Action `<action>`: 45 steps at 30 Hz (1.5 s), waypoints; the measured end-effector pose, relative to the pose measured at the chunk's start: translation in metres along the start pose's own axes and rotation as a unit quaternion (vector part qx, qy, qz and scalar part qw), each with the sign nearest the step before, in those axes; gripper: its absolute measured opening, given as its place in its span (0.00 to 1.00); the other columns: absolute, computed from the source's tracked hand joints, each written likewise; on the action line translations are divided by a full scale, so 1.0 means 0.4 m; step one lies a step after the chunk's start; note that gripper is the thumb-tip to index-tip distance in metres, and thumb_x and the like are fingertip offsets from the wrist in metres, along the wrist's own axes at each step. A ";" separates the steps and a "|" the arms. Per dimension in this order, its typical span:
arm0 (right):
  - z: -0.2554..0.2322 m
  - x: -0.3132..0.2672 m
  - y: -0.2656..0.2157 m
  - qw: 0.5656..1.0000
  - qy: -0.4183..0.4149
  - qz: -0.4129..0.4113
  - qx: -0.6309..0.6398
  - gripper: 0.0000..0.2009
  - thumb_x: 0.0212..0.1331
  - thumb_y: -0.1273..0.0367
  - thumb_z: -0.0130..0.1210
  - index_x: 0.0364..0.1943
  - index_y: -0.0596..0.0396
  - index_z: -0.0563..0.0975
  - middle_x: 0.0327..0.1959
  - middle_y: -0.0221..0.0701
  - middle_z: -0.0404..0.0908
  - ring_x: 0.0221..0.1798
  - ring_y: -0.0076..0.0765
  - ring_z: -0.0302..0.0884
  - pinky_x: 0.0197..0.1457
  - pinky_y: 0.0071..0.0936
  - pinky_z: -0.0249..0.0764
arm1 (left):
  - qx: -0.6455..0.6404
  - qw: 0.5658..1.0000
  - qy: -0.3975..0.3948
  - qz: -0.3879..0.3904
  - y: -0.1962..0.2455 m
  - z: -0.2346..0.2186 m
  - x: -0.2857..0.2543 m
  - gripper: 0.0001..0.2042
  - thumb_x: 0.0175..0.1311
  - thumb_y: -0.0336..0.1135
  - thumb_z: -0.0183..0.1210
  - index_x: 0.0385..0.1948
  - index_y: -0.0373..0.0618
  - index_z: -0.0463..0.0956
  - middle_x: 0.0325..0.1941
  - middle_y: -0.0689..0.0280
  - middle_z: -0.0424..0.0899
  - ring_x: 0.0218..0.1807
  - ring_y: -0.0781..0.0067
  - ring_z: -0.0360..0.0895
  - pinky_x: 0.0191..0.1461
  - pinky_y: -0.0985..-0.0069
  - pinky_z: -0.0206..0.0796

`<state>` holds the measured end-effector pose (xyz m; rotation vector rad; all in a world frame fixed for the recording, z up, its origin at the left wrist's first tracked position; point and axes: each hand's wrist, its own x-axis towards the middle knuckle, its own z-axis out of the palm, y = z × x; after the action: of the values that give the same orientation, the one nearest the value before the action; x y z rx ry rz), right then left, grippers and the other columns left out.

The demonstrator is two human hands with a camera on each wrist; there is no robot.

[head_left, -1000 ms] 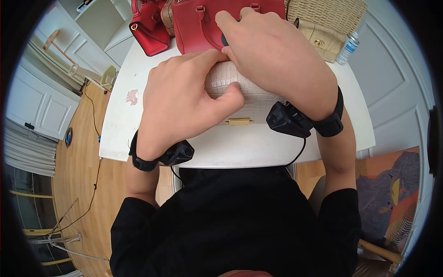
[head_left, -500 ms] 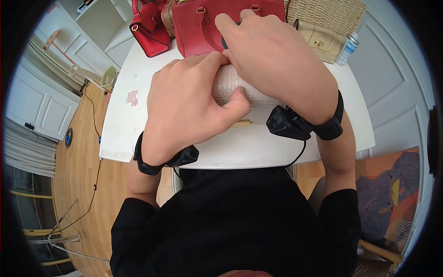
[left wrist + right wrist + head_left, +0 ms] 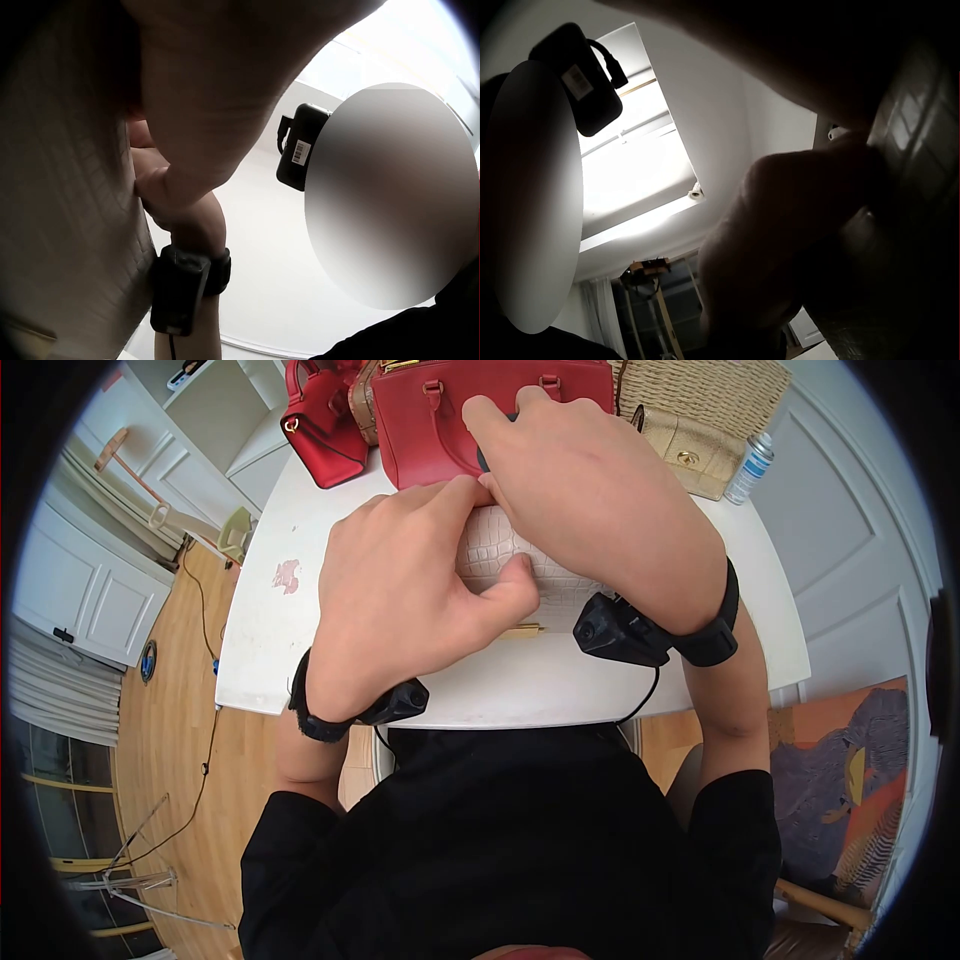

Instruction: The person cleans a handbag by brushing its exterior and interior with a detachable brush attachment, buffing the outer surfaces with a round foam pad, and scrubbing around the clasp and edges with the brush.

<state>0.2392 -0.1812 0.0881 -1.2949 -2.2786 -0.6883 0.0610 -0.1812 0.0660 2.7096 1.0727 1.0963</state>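
Right hand (image 3: 600, 505): I am gripping a dark object (image 3: 483, 461), mostly hidden.
Left hand (image 3: 398, 585): resting on the pale bag (image 3: 486, 545); whether gripping, I cannot tell.
Pale bag: sitting on my side of the red handbag (image 3: 405, 445).

Since a second ago, we see the left hand (image 3: 405, 585) shifted to the person's right across the pale bag (image 3: 492, 545), leaving a narrower strip of it showing. The hand now hides part of the gold clasp (image 3: 524, 631), which showed whole. The head view has tipped slightly, so we see more of the red bag (image 3: 408, 432) at its top.
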 end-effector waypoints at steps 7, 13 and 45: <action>-0.002 0.000 -0.004 1.000 0.006 -0.005 -0.003 0.14 0.61 0.68 0.64 0.44 0.63 0.76 0.34 0.49 0.81 0.34 0.54 0.86 0.35 0.41 0.83 | 0.004 1.000 0.004 0.010 -0.004 -0.003 -0.003 0.20 0.47 0.43 0.63 0.39 0.39 0.84 0.27 0.54 0.85 0.28 0.48 0.82 0.35 0.58 0.73; 0.008 0.001 0.003 1.000 0.010 -0.007 -0.009 0.14 0.61 0.68 0.64 0.44 0.63 0.76 0.33 0.49 0.81 0.33 0.54 0.86 0.35 0.41 0.82 | -0.014 0.999 -0.048 -0.014 -0.013 -0.013 0.003 0.22 0.48 0.41 0.61 0.44 0.36 0.82 0.30 0.49 0.84 0.32 0.43 0.81 0.39 0.59 0.73; 0.008 0.002 0.001 1.000 0.017 -0.013 -0.016 0.14 0.60 0.68 0.64 0.43 0.62 0.75 0.32 0.48 0.81 0.32 0.54 0.86 0.33 0.40 0.83 | -0.013 1.000 -0.011 0.000 -0.016 -0.006 0.003 0.20 0.47 0.44 0.64 0.39 0.39 0.85 0.25 0.54 0.85 0.27 0.49 0.82 0.33 0.59 0.72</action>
<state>0.2388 -0.1785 0.0864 -1.2609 -2.2696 -0.7527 0.0565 -0.1762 0.0669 2.6940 1.0481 1.0713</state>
